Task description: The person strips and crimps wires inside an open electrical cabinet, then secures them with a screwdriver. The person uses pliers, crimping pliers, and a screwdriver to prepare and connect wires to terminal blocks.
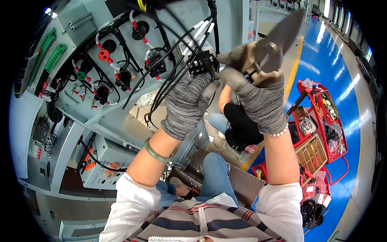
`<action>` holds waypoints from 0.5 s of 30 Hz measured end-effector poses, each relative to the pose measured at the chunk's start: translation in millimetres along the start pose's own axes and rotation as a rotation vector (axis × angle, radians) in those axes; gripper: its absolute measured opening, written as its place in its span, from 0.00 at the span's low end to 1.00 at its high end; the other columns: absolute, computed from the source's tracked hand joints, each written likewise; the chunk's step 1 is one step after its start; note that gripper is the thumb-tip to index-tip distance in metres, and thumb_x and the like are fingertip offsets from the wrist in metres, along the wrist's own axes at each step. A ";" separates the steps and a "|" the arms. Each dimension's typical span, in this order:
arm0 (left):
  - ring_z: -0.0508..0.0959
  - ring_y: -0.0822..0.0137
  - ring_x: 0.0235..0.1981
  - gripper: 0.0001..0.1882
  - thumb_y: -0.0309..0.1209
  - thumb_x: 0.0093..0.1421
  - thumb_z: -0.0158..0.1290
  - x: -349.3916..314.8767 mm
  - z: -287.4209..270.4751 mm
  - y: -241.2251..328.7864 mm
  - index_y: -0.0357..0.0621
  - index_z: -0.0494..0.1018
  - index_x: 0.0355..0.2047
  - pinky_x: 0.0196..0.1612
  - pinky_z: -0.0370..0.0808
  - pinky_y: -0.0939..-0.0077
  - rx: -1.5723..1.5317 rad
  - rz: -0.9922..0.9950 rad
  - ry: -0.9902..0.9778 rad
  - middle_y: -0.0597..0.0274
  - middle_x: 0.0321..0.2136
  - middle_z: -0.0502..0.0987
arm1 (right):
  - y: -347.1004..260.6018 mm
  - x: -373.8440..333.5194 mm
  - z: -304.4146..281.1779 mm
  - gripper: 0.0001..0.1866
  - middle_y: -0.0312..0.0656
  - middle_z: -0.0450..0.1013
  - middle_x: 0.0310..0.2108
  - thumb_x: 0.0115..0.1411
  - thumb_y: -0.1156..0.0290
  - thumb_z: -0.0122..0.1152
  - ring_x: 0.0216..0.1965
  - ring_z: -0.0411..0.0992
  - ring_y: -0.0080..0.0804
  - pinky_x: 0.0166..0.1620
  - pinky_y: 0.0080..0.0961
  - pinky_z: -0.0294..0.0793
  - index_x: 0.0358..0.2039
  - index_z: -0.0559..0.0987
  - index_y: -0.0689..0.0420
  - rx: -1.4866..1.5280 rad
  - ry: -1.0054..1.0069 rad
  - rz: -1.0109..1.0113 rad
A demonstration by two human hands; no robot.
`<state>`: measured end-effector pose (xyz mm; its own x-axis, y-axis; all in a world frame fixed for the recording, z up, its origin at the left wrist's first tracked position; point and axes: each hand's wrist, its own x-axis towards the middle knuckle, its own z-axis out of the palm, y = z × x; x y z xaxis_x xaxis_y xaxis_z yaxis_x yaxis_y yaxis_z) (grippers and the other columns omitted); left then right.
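My left hand (186,103), in a grey knit glove, is closed with its fingertips pinched together just below a black terminal block (202,64). Several black wires (164,90) with white sleeves pass beside it, and one seems to run into its grip; the fingertips hide the exact hold. My right hand (260,99), also gloved, is closed around a large plier-like hand tool (268,52). This tool has tan and dark grey parts, a round pivot and a small spring. Its dark, pointed end extends toward the upper right. Both hands are close together at the block.
An open grey cabinet panel (90,101) on the left carries red, green and black connectors with wires. Beyond my hands, a person in black (244,125) sits low. A red tool cart (340,147) with a divided cardboard box (312,155) stands right, on blue floor (312,68).
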<state>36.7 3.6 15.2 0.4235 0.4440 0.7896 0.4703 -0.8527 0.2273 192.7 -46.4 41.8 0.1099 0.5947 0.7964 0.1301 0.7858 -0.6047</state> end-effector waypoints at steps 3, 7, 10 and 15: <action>0.75 0.56 0.24 0.06 0.29 0.48 0.55 -1.5 -0.7 -2.1 0.39 0.73 0.26 0.29 0.71 0.70 0.194 0.097 0.058 0.54 0.22 0.74 | -13.1 2.9 8.7 0.19 0.41 0.74 0.27 0.47 0.67 0.64 0.27 0.74 0.32 0.31 0.24 0.73 0.39 0.71 0.57 -0.184 -0.090 0.040; 0.75 0.56 0.24 0.06 0.28 0.47 0.56 -3.6 6.6 -9.4 0.40 0.72 0.25 0.29 0.71 0.71 0.028 -0.006 0.009 0.53 0.22 0.74 | -16.7 8.5 1.3 0.21 0.45 0.72 0.24 0.45 0.62 0.66 0.25 0.72 0.43 0.30 0.29 0.72 0.38 0.72 0.55 -0.376 -0.167 -0.189; 0.75 0.56 0.23 0.07 0.28 0.46 0.56 3.3 3.8 -2.5 0.41 0.73 0.26 0.28 0.71 0.71 -0.011 0.080 0.061 0.55 0.21 0.74 | -17.3 6.8 1.5 0.20 0.45 0.72 0.24 0.45 0.62 0.66 0.26 0.73 0.42 0.30 0.29 0.72 0.37 0.72 0.55 -0.600 -0.107 -0.183; 0.76 0.59 0.25 0.11 0.31 0.51 0.56 -1.3 10.2 -4.5 0.37 0.73 0.32 0.30 0.72 0.72 -0.012 0.056 0.115 0.55 0.23 0.75 | -22.2 19.0 -1.6 0.22 0.46 0.71 0.23 0.47 0.58 0.63 0.27 0.73 0.35 0.30 0.31 0.72 0.38 0.72 0.58 -0.606 -0.150 0.064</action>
<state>42.0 9.8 7.3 0.3566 0.3619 0.8613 0.4390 -0.8787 0.1875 193.4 -52.8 70.4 0.0020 0.6894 0.7244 0.6683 0.5379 -0.5138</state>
